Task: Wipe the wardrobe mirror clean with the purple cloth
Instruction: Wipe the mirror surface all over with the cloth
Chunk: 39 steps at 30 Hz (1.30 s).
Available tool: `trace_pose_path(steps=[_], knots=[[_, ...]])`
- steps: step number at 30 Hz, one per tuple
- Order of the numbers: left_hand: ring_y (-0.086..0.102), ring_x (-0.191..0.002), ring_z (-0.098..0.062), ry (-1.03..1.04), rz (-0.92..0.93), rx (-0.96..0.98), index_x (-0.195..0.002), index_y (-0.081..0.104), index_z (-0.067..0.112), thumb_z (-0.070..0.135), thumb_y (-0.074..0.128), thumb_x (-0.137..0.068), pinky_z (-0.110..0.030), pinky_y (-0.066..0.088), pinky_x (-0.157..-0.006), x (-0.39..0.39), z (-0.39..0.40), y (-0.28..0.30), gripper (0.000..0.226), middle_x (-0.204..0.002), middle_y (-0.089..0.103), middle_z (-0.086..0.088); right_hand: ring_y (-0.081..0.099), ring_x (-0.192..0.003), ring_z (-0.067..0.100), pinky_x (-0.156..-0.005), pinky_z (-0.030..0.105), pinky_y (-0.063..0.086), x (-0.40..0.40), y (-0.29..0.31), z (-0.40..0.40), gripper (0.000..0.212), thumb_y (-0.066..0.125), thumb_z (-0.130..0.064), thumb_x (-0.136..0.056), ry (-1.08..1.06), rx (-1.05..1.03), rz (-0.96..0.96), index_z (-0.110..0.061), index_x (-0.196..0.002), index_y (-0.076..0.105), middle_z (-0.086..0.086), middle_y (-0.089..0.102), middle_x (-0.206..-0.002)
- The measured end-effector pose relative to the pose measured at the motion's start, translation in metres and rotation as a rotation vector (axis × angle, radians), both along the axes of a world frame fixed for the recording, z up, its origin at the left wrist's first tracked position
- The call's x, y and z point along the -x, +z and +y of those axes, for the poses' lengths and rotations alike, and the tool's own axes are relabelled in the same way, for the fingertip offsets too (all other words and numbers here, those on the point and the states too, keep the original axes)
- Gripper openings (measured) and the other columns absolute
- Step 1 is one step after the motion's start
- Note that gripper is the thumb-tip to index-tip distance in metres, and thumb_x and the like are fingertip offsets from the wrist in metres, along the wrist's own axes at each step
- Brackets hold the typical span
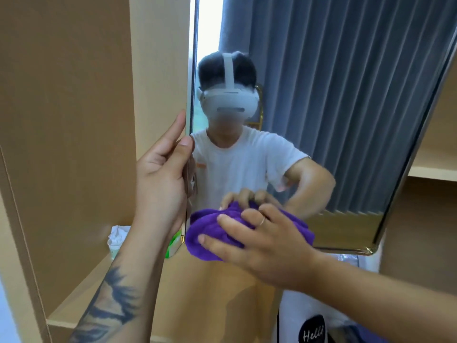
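Note:
The tall wardrobe mirror with a thin gold frame fills the middle and right of the head view. My left hand grips its left edge, thumb on the glass side, fingers behind. My right hand presses the bunched purple cloth flat against the lower left part of the glass. The mirror reflects a person in a white T-shirt with a headset, and grey curtains.
Light wooden wardrobe panels stand at the left, with shelves at the right. On a lower shelf behind my left arm lie a white cup and a green packet. A white bag with a black label sits below.

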<state>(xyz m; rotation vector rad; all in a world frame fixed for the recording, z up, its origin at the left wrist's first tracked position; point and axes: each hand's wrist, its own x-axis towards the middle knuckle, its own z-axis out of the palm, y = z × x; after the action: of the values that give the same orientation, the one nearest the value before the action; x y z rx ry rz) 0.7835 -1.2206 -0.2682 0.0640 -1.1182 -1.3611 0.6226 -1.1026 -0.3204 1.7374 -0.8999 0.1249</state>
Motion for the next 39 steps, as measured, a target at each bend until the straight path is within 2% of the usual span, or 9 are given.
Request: trace_pose_path(steps=[8, 13, 17, 23, 27, 30, 32, 35, 39], knots=[[0.076, -0.09, -0.01, -0.185, 0.041, -0.005, -0.119, 0.077, 0.028, 0.004, 0.056, -0.105, -0.02, 0.06, -0.075, -0.008, 0.002, 0.004, 0.035, -0.107, 0.08, -0.006, 0.059, -0.095, 0.039, -0.077, 0.045, 0.039, -0.01, 0.074, -0.025, 0.044, 0.062, -0.025, -0.099, 0.015, 0.352, -0.384, -0.028, -0.143, 0.063, 0.016, 0.066, -0.127], [0.071, -0.092, 0.003, -0.158, 0.038, -0.043, -0.108, 0.083, 0.034, 0.005, 0.06, -0.101, -0.011, 0.054, -0.079, -0.009, 0.001, 0.008, 0.037, -0.107, 0.079, 0.006, 0.061, -0.079, 0.027, -0.068, 0.039, 0.049, -0.016, -0.013, -0.011, 0.042, 0.045, -0.023, -0.105, -0.018, -0.009, -0.082, -0.032, -0.142, 0.062, 0.007, 0.07, -0.12], [0.072, -0.086, 0.004, -0.182, 0.017, -0.063, -0.106, 0.083, 0.034, 0.006, 0.061, -0.1, -0.009, 0.054, -0.074, -0.014, 0.002, 0.009, 0.036, -0.115, 0.075, 0.008, 0.062, -0.084, 0.027, -0.07, 0.041, 0.049, -0.008, 0.021, -0.014, 0.039, 0.057, -0.025, -0.102, 0.058, -0.001, 0.014, -0.033, -0.14, 0.063, 0.005, 0.07, -0.118], [0.069, -0.08, -0.008, -0.254, -0.046, -0.042, -0.113, 0.082, 0.033, 0.005, 0.063, -0.098, -0.017, 0.059, -0.07, -0.021, -0.007, 0.008, 0.037, -0.108, 0.077, -0.004, 0.053, -0.091, 0.035, -0.077, 0.046, 0.039, -0.015, 0.057, -0.03, 0.041, 0.059, -0.022, -0.1, 0.051, 0.288, -0.324, -0.029, -0.139, 0.066, 0.015, 0.068, -0.124], [0.047, -0.089, -0.02, -0.234, -0.118, -0.051, -0.122, 0.078, 0.036, 0.02, 0.073, -0.088, -0.025, 0.053, -0.083, -0.024, -0.011, 0.009, 0.038, -0.112, 0.058, -0.009, 0.061, -0.082, 0.03, -0.071, 0.041, 0.049, -0.023, -0.013, -0.014, 0.043, 0.056, -0.024, -0.1, 0.012, -0.007, -0.057, -0.031, -0.142, 0.062, 0.01, 0.069, -0.121], [0.045, -0.09, -0.024, -0.242, -0.125, -0.046, -0.121, 0.078, 0.038, 0.023, 0.074, -0.086, -0.026, 0.048, -0.086, -0.025, -0.01, 0.009, 0.039, -0.107, 0.048, -0.009, 0.063, -0.086, 0.029, -0.072, 0.041, 0.051, -0.02, 0.013, -0.015, 0.04, 0.052, -0.024, -0.103, 0.026, -0.047, 0.016, -0.032, -0.141, 0.061, 0.007, 0.068, -0.121], [0.059, -0.077, -0.013, -0.283, -0.101, -0.047, -0.121, 0.078, 0.034, 0.019, 0.072, -0.086, -0.019, 0.056, -0.071, -0.025, -0.01, 0.009, 0.039, -0.091, 0.06, -0.002, 0.065, -0.088, 0.035, -0.073, 0.044, 0.051, -0.017, 0.057, -0.02, 0.037, 0.06, -0.023, -0.102, 0.076, 0.094, -0.047, -0.028, -0.139, 0.066, 0.013, 0.069, -0.121], [0.075, -0.079, -0.007, -0.301, -0.067, -0.045, -0.12, 0.079, 0.03, 0.014, 0.07, -0.089, -0.019, 0.06, -0.068, -0.026, -0.008, 0.009, 0.036, -0.107, 0.08, -0.003, 0.059, -0.093, 0.041, -0.074, 0.048, 0.044, -0.006, 0.122, -0.021, 0.053, 0.073, -0.022, -0.091, 0.032, 0.359, -0.335, -0.027, -0.143, 0.062, 0.019, 0.064, -0.127], [0.071, -0.072, -0.003, -0.273, -0.029, -0.07, -0.115, 0.081, 0.032, 0.015, 0.071, -0.088, -0.017, 0.058, -0.065, -0.024, -0.002, 0.008, 0.033, -0.103, 0.079, -0.005, 0.063, -0.093, 0.041, -0.075, 0.047, 0.047, -0.016, 0.076, -0.018, 0.041, 0.069, -0.023, -0.097, 0.056, 0.277, -0.279, -0.024, -0.137, 0.068, 0.021, 0.069, -0.121]])
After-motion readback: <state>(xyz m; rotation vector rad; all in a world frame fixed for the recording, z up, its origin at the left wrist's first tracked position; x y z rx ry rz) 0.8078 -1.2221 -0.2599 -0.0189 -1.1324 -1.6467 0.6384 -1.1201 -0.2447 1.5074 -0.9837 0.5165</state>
